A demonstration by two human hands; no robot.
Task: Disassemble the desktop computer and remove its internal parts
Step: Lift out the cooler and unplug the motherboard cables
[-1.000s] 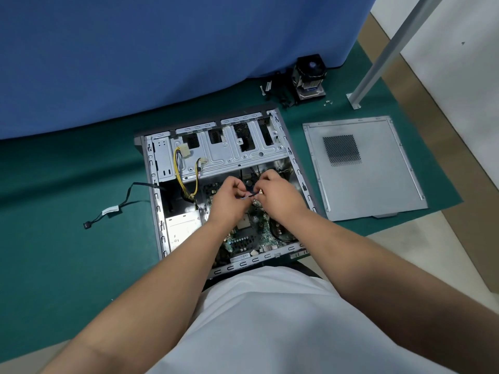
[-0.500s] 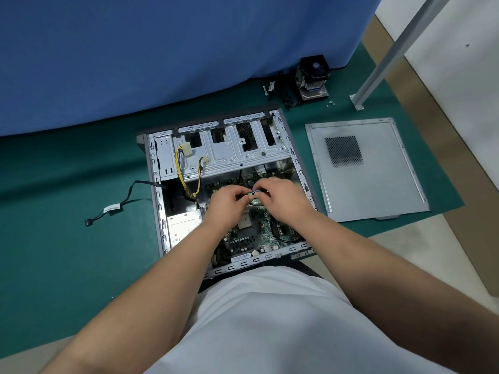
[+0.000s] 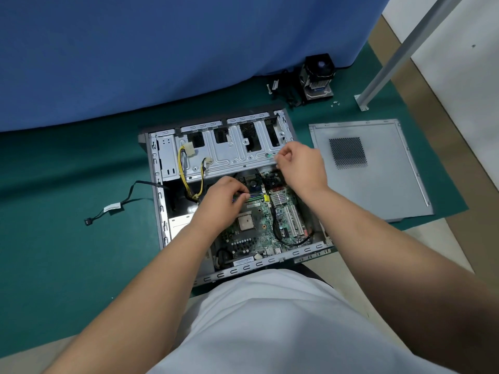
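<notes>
The desktop case (image 3: pixel 235 190) was lying on its side on the green mat (image 3: pixel 67 238), open side up, right in front of the person, motherboard (image 3: pixel 264 225) fully exposed. Left hand (image 3: pixel 222 202) was down on the board near the memory slots, fingers (image 3: pixel 239 190) curled and pinching something small there, couldn't really make out what. Right hand (image 3: pixel 302 164) was up over the edge of the drive cage (image 3: pixel 229 152), fingers curled in and pinching a small light-coloured bit at the tips, too tiny to identify. Yellow and black power wires (image 3: pixel 189 179) hung out of the cage on the left. The side panel (image 3: pixel 370 168) lay flat on the mat just right of the case, the CPU cooler (image 3: pixel 317 76) sat further back by the blue cloth (image 3: pixel 162 49), and a loose black cable (image 3: pixel 118 205) trailed off to the left.
</notes>
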